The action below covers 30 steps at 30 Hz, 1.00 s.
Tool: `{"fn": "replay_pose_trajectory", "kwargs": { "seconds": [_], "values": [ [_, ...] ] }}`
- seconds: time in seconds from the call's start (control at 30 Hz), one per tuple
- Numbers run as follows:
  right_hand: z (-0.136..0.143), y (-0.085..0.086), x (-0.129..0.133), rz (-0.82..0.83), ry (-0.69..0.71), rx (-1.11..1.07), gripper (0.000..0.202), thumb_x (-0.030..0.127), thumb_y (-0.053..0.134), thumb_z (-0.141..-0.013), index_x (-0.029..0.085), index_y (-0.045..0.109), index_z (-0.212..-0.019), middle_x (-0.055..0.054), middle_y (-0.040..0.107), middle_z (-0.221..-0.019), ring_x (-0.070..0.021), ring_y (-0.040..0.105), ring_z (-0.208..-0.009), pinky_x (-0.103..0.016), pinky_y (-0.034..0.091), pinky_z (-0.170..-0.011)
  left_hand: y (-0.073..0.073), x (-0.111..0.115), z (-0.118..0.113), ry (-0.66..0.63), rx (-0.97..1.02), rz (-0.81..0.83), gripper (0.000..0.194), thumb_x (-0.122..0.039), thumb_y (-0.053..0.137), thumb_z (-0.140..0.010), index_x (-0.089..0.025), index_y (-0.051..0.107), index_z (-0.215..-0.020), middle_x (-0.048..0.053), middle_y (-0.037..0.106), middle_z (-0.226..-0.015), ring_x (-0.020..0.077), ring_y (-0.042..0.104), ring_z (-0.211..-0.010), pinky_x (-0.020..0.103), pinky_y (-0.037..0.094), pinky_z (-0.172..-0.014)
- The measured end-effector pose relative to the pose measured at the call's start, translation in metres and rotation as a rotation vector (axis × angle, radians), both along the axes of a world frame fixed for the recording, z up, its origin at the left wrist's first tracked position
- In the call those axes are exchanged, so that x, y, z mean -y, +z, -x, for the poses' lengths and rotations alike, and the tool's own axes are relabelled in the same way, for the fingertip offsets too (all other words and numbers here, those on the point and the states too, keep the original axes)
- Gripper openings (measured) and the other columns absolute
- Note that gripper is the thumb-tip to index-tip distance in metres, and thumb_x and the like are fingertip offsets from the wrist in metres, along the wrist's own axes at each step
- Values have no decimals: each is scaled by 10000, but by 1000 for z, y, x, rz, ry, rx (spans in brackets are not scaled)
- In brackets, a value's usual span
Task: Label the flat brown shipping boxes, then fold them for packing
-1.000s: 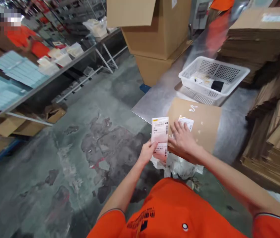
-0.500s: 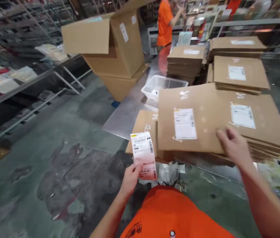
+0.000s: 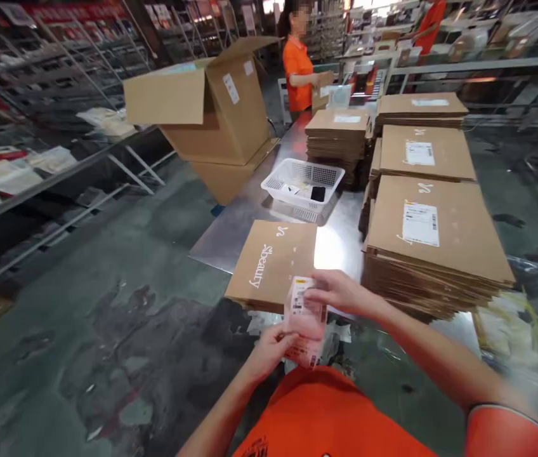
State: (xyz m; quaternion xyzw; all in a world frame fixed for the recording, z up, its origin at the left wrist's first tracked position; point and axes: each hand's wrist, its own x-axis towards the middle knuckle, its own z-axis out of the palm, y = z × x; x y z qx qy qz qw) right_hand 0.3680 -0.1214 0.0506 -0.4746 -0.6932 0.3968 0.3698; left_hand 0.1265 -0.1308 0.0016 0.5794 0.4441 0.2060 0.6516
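Note:
My left hand pinches the lower left edge of a white shipping label with a yellow mark at its top. At the label's upper right, my right hand has its fingers closed on the label, covering part of its print. Just beyond the label lies a flat brown cardboard carton with white lettering, near the front of the metal table. To the right stands a tall stack of flat cartons, its top one bearing a shipping label.
A white plastic basket with small items sits behind the lettered carton. More carton stacks stand farther back. A large open cardboard box is left of the table. A co-worker in an orange shirt stands at the far end holding a box.
My right hand has let go of the labelled carton, which now lies on the right stack, and moved left to the label. The lettered carton and basket are uncovered.

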Motion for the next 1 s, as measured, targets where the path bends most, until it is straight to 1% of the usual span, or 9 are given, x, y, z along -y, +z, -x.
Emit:
{"fn": "replay_pose_trajectory", "kwargs": {
  "seconds": [0.1, 0.23, 0.33, 0.47, 0.57, 0.67, 0.8, 0.9, 1.0],
  "values": [
    [42, -17, -6, 34, 29, 0, 430, 537, 470, -944, 200, 614, -719, -12, 616, -682, -155, 568, -651, -272, 435, -598, 20, -10, 3, 134, 139, -68, 648, -489, 856, -605, -192, 682, -1155, 115, 669, -1221, 280, 595, -1134, 347, 474, -952],
    [66, -39, -14, -55, -51, 54, 312, 451, 494, -950, 213, 612, -787, -17, 635, -733, -158, 576, -672, -270, 408, -609, 23, -36, 7, 373, 24, -132, 389, -514, 793, -644, -157, 661, -726, 22, 645, -710, 159, 583, -696, 261, 473, -665],
    [76, -56, -41, -119, -84, 96, 268, 415, 501, -949, 219, 611, -802, -26, 652, -759, -167, 591, -697, -278, 429, -635, 1, -56, 21, 456, -30, -122, 495, -584, 784, -594, -173, 511, -547, -48, 483, -526, 86, 418, -526, 213, 348, -513],
    [78, -77, -114, -269, -237, 386, 263, 336, 430, -977, 218, 607, -822, -57, 665, -812, -196, 596, -759, -308, 463, -689, -40, -68, 59, 434, -126, 7, 583, -722, 721, -579, -182, 502, -558, -45, 459, -511, 90, 400, -502, 224, 307, -485],
    [73, -85, -170, -343, -289, 612, 241, 273, 424, -964, 215, 616, -829, -87, 681, -903, -235, 593, -871, -354, 466, -789, -68, -55, 91, 391, -187, 120, 622, -764, 706, -565, -154, 599, -629, 6, 547, -550, 124, 466, -521, 250, 329, -496],
    [67, -90, -200, -338, -276, 702, 226, 278, 449, -952, 214, 645, -858, -103, 688, -954, -272, 587, -922, -409, 451, -847, -83, -26, 120, 341, -194, 184, 640, -762, 723, -534, -135, 616, -604, 19, 552, -540, 122, 458, -510, 254, 317, -502],
    [80, -96, -199, -329, -342, 796, 318, 298, 426, -967, 136, 637, -1141, -203, 648, -1159, -343, 566, -1070, -493, 422, -926, -74, -12, 149, 393, -191, 137, 584, -713, 694, -613, -132, 645, -605, 13, 572, -559, 131, 481, -536, 258, 365, -533],
    [116, -103, -176, -356, -277, 816, 449, 359, 438, -976, 94, 551, -1321, -219, 545, -1391, -365, 459, -1302, -528, 331, -1082, -52, -47, 153, 607, -214, -106, 488, -629, 674, -693, -143, 681, -645, 20, 631, -634, 164, 547, -621, 269, 420, -590],
    [151, -109, -136, -448, -43, 807, 631, 507, 451, -963, 85, 460, -1432, -210, 439, -1514, -369, 334, -1428, -566, 217, -1172, -37, -98, 140, 622, -157, -239, 441, -578, 667, -728, -145, 741, -768, 62, 726, -827, 214, 632, -779, 298, 483, -718]
  ]
}}
